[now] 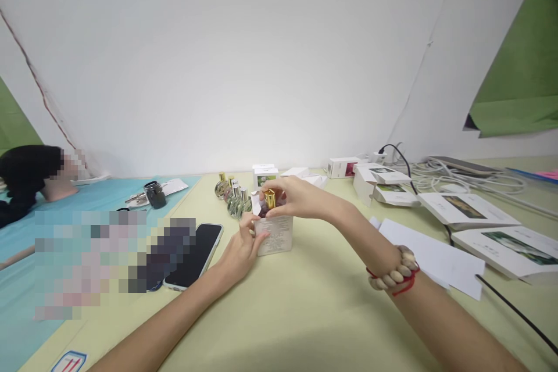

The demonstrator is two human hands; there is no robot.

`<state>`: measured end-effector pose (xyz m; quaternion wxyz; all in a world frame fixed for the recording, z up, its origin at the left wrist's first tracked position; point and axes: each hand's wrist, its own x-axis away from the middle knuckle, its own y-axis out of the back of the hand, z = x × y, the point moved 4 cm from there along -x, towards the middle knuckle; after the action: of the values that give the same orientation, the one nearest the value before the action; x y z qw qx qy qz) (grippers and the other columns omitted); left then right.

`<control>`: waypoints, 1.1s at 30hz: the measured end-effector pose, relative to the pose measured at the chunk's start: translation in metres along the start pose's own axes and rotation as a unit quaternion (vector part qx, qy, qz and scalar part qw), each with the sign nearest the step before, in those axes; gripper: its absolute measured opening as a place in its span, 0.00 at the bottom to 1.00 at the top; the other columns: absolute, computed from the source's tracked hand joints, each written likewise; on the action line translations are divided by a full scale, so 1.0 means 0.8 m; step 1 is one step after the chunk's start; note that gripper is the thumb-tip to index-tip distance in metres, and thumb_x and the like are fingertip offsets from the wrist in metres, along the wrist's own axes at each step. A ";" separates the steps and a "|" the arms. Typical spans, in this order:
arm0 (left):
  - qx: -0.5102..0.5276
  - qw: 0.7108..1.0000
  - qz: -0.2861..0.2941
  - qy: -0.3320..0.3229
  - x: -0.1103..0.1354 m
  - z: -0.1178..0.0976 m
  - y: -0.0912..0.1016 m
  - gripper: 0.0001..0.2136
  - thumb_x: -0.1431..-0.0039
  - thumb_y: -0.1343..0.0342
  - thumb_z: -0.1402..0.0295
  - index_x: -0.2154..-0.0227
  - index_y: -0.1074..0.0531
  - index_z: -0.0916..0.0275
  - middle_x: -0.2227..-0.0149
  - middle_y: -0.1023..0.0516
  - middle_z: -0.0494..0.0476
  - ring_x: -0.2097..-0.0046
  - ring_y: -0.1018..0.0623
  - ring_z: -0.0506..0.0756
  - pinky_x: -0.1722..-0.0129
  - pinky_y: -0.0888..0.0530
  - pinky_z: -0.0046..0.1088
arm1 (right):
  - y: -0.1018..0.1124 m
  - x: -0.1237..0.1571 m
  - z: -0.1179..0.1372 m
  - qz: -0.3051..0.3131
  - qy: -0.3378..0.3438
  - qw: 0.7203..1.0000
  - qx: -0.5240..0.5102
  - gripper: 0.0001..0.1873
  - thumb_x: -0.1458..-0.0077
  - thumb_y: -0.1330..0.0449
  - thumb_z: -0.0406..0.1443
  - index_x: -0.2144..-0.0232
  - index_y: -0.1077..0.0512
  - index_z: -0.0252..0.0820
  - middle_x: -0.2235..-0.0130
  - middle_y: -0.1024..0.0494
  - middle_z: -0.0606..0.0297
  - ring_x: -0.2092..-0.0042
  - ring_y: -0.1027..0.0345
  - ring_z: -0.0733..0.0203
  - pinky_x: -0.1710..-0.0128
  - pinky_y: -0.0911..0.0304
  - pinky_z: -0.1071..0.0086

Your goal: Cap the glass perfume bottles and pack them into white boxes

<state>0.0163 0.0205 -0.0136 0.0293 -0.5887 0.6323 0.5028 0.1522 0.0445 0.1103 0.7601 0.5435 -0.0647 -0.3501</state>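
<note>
At the left you have a blue cover (pixel 20 325), with a dark jar (pixel 155 196) on its far part, and right of it a phone (pixel 204 247) lying screen up on the pale yellow-green surface (pixel 314 314). Farther off stands a cluster of round bottles (pixel 235 204) with gold and silver caps. Your left hand (pixel 239 250) is partly closed, fingers and thumb gripping the left side of a white box (pixel 275 236), which stands upright on the surface. At the box's top is a gold-capped bottle (pixel 271 199), held between the bent fingers and thumb of your right hand (pixel 292 195); you cannot tell how deep its hidden base sits. Your right wrist wears a beaded bracelet (pixel 399 272). To the right, a flat white card (pixel 429 253) lies near your forearm, picture-fronted white cartons (pixel 464 209) lie beyond it, and pale cables (pixel 455 180) coil at the far right.
</note>
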 end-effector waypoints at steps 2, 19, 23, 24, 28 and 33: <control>-0.006 1.000 0.003 0.007 -0.001 -0.001 0.001 0.12 0.39 0.59 0.68 0.55 0.55 0.57 0.53 0.43 0.59 0.58 0.33 0.50 0.61 0.31 0.30 | 0.002 0.001 0.003 -0.009 -0.015 1.000 0.019 0.13 0.55 0.41 0.40 0.66 0.30 0.41 0.71 0.29 0.66 0.72 0.39 0.69 0.74 0.49 0.76; -0.011 1.000 -0.005 -0.013 0.001 0.001 -0.003 0.13 0.40 0.58 0.68 0.55 0.56 0.56 0.56 0.43 0.58 0.58 0.34 0.50 0.61 0.31 0.32 | -0.002 0.002 0.009 0.004 -0.096 0.984 0.149 0.13 0.52 0.46 0.41 0.74 0.25 0.40 0.77 0.30 0.64 0.76 0.44 0.70 0.76 0.56 0.74; -0.001 1.000 -0.005 -0.009 0.002 0.003 -0.004 0.13 0.40 0.58 0.68 0.55 0.56 0.56 0.55 0.42 0.58 0.59 0.33 0.50 0.62 0.31 0.32 | -0.008 0.001 0.010 0.021 -0.094 0.981 0.168 0.16 0.49 0.48 0.42 0.75 0.25 0.39 0.78 0.30 0.64 0.76 0.43 0.69 0.75 0.56 0.74; 0.000 1.000 -0.006 -0.009 0.002 0.003 -0.004 0.13 0.40 0.58 0.68 0.55 0.56 0.56 0.55 0.42 0.58 0.60 0.32 0.49 0.62 0.31 0.32 | -0.008 0.001 0.010 0.025 -0.090 0.981 0.173 0.16 0.48 0.50 0.41 0.74 0.25 0.40 0.78 0.29 0.64 0.76 0.43 0.70 0.75 0.55 0.74; 0.003 1.000 -0.010 -0.014 0.002 0.003 -0.004 0.13 0.40 0.58 0.68 0.55 0.56 0.57 0.54 0.43 0.59 0.60 0.32 0.49 0.63 0.31 0.30 | -0.001 0.005 0.014 0.025 -0.088 0.976 0.197 0.13 0.48 0.49 0.35 0.71 0.24 0.43 0.74 0.28 0.65 0.74 0.40 0.70 0.73 0.54 0.75; 0.005 1.000 -0.007 -0.026 0.000 -0.001 -0.003 0.13 0.39 0.59 0.69 0.54 0.56 0.57 0.54 0.44 0.60 0.58 0.33 0.50 0.61 0.31 0.32 | 0.020 0.014 0.029 -0.040 -0.128 0.965 0.224 0.10 0.53 0.46 0.33 0.73 0.24 0.47 0.74 0.27 0.67 0.74 0.41 0.70 0.75 0.56 0.75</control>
<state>0.0185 0.0203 -0.0145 0.0525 -0.5799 0.6297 0.5142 0.1570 0.0226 0.1305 0.5893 0.6528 -0.2170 -0.4236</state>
